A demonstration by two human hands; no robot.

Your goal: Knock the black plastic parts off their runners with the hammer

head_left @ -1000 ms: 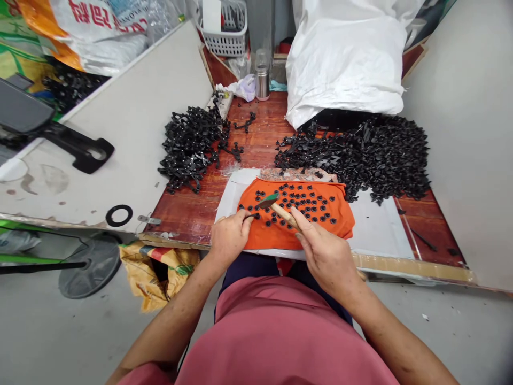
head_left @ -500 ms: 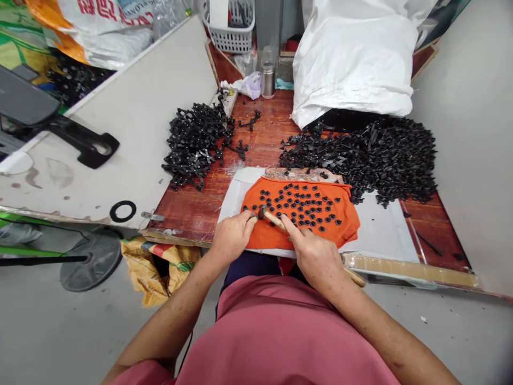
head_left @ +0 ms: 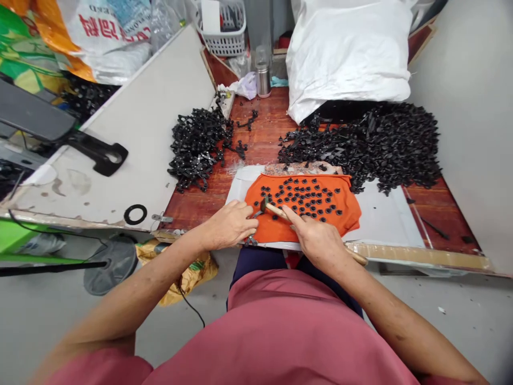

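My right hand [head_left: 320, 235] is wrapped round the wooden handle of a small hammer [head_left: 278, 212]; its dark head rests over the left part of an orange cloth [head_left: 276, 232]. Several small black round pieces [head_left: 310, 203] with pointed tips stand upright on the cloth. At the cloth's left edge, my left hand [head_left: 230, 224] is closed on a small black part [head_left: 251, 240] that sticks out beneath the fingers. A dark strip also shows between these fingers and the hammer head. The fingertips are partly hidden.
A heap of black parts [head_left: 196, 147] lies on the left of the red-brown table [head_left: 264, 125]. A larger heap [head_left: 393, 144] lies at right, below a white sack [head_left: 348, 53]. A steel flask [head_left: 263, 80] and grey basket [head_left: 226, 40] stand behind. A black ring [head_left: 135, 214] lies on the left board.
My left hand has moved left and slightly down, away from the hammer head, and a black part now shows under its fingers. The hammer stays nearly in place. The view has shifted slightly.
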